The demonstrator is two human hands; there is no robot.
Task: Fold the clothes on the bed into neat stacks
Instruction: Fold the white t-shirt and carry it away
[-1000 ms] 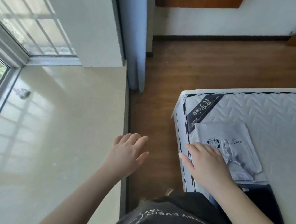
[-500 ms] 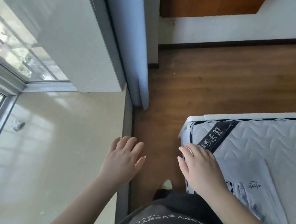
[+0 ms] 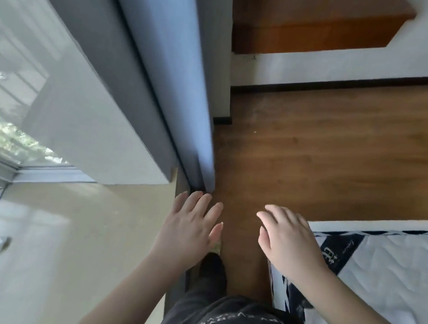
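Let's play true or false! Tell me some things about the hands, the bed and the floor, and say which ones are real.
1. Both hands hold nothing. True: the left hand and right hand are open, fingers spread.
2. The floor is wooden. True.
3. A folded shirt lies in plain sight on the mattress. False: no clothes show on it now.
4. The curtain is red. False: it is blue-grey.
5. The right hand grips the mattress. False: its fingers are straight.

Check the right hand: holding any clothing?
No. The right hand is open and empty, fingers relaxed, above the mattress corner.
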